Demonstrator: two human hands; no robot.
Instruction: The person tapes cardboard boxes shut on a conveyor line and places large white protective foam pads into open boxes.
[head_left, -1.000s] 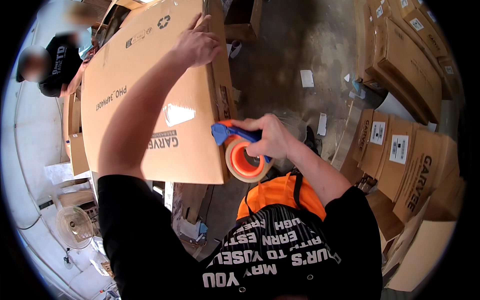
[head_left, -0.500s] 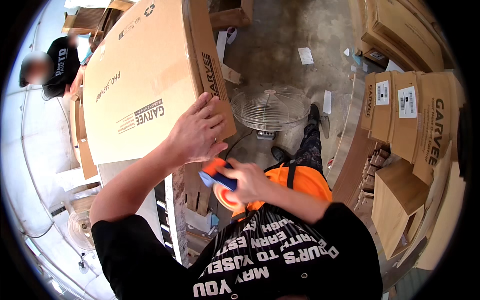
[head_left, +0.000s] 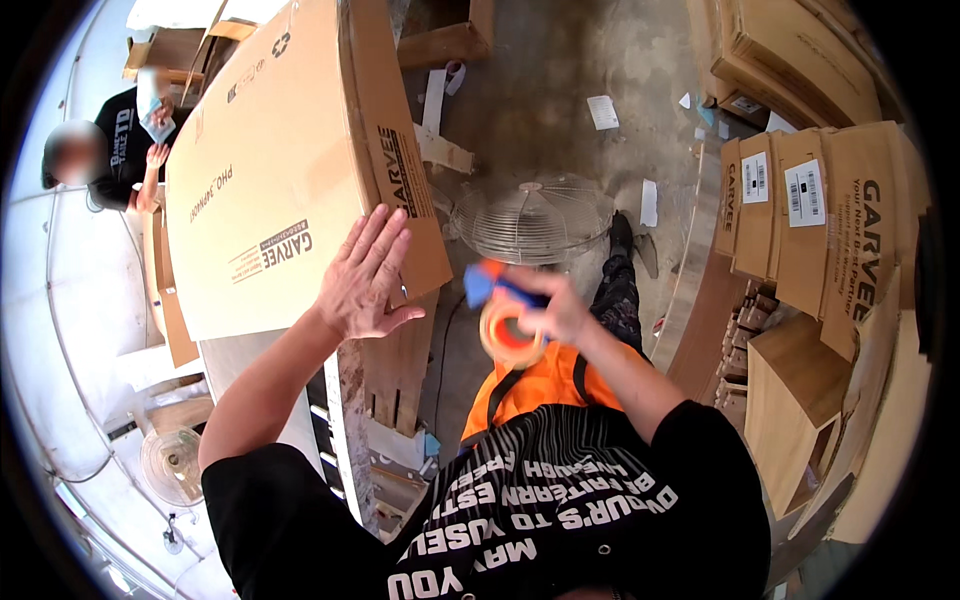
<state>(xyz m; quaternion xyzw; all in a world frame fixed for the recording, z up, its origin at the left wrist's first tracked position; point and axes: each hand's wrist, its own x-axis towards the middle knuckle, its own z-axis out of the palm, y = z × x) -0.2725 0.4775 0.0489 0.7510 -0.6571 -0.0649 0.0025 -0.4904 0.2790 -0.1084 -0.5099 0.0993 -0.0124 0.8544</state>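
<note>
A large brown cardboard box (head_left: 270, 170) lies on a work surface at the left. My left hand (head_left: 368, 275) rests on the near right corner of the box, palm down and fingers stretched out. In my right hand (head_left: 560, 310) is a blue and orange tape dispenser (head_left: 505, 315) carrying a roll of tape. My fingers wrap round its handle. The dispenser hangs in front of my body, apart from the box.
A round wire-caged fan (head_left: 533, 222) stands on the floor ahead. Stacked cartons (head_left: 800, 200) and a wooden cabinet part (head_left: 800, 390) are at the right. A co-worker (head_left: 125, 145) stands beyond the box at the far left. Paper scraps (head_left: 602, 112) lie on the floor.
My right hand has moved right with the tape dispenser, away from the box corner. My left hand has shifted slightly left and lies flatter. The co-worker's arms have moved.
</note>
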